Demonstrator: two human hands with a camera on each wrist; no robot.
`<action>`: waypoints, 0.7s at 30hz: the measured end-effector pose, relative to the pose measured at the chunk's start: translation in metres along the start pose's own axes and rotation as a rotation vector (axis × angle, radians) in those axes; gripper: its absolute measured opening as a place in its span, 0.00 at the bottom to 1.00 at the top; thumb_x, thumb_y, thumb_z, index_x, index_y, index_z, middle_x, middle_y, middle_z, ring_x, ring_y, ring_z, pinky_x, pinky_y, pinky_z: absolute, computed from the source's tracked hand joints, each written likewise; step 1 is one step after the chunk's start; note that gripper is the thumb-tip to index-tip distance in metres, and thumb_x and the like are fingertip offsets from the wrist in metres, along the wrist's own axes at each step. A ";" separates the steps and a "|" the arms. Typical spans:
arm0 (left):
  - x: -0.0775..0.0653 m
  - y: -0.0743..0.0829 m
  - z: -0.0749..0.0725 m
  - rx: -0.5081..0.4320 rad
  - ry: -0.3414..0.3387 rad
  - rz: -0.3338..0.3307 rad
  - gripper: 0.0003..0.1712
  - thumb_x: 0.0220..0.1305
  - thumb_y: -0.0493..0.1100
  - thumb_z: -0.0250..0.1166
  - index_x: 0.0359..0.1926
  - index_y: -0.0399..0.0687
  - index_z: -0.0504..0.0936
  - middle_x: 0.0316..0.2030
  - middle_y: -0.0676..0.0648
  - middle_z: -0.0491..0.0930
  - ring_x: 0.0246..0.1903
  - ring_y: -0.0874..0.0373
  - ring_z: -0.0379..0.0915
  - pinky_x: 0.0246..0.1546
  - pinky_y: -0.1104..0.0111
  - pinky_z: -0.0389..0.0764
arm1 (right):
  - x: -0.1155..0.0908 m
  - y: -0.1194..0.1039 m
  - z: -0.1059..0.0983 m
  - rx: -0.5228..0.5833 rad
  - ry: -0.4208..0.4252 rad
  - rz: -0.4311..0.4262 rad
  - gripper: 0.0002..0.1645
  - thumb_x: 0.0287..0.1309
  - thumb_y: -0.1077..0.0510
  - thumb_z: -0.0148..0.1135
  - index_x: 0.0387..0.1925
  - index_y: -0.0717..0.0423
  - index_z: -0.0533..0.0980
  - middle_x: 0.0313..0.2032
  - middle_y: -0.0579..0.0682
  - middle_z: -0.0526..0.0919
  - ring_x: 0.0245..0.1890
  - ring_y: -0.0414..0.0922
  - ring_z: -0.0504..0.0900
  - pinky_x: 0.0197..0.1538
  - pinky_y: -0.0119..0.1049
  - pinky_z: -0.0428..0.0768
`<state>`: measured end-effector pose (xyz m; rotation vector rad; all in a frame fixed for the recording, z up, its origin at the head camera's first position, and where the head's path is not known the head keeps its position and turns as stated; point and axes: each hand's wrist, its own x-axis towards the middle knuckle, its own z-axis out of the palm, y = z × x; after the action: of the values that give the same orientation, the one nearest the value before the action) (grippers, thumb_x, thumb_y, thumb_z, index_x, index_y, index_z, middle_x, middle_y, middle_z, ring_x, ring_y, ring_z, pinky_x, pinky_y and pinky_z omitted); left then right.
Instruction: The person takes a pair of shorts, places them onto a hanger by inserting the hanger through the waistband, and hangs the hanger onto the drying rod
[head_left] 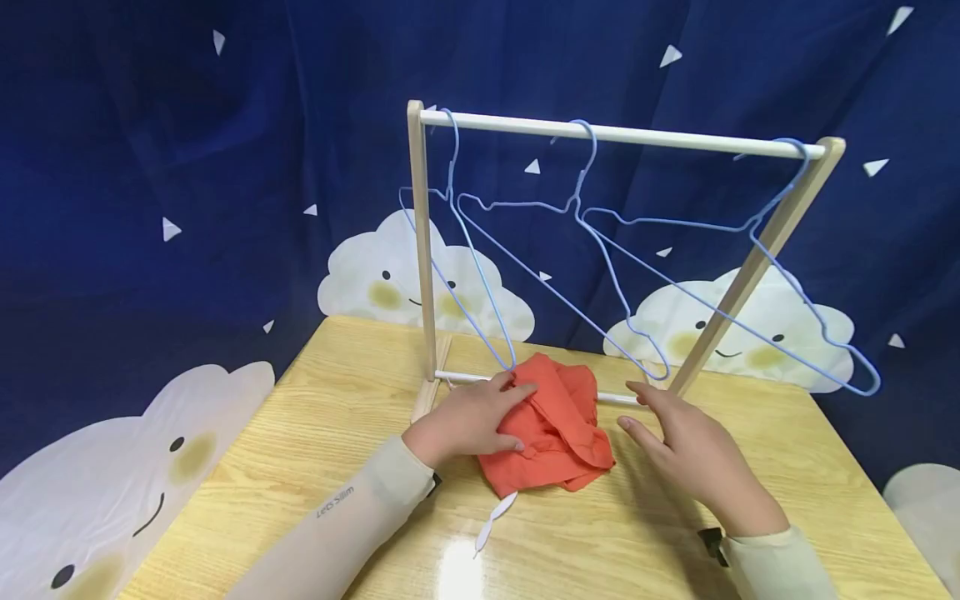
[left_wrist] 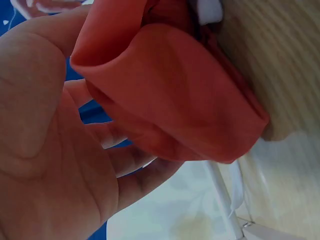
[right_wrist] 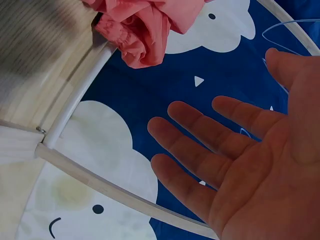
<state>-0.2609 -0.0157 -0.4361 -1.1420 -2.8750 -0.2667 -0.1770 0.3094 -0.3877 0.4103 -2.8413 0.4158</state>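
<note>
A crumpled red-orange cloth garment (head_left: 551,429) lies on the table at the foot of the rack. Its gathered edge (right_wrist: 112,30) shows in the right wrist view, and a white ribbon-like strip (head_left: 495,521) sticks out toward the front. My left hand (head_left: 472,417) rests on the garment's left side, thumb and fingers spread apart; in the left wrist view the cloth (left_wrist: 170,100) hides the fingertips. To the right of the garment, my right hand (head_left: 697,450) hovers, apart from it, its fingers (right_wrist: 200,145) extended and holding nothing.
A wooden rack with a white top bar (head_left: 622,137) stands behind the garment. Three blue hangers hang from it: left (head_left: 480,267), middle (head_left: 525,283) and right (head_left: 690,292). A low white bar (head_left: 618,399) joins the rack's feet. A dark blue curtain (head_left: 150,125) hangs behind the table (head_left: 315,400).
</note>
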 end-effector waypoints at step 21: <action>0.006 0.015 0.017 -0.006 0.096 0.119 0.27 0.64 0.47 0.81 0.57 0.57 0.76 0.50 0.48 0.74 0.32 0.60 0.75 0.35 0.73 0.80 | 0.001 -0.001 0.009 -0.019 -0.005 -0.038 0.37 0.76 0.39 0.64 0.76 0.53 0.73 0.62 0.60 0.87 0.62 0.65 0.86 0.57 0.68 0.83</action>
<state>-0.2545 0.0014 -0.4503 -1.2595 -2.7130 -0.3172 -0.1793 0.3058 -0.3959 0.4618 -2.8346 0.3812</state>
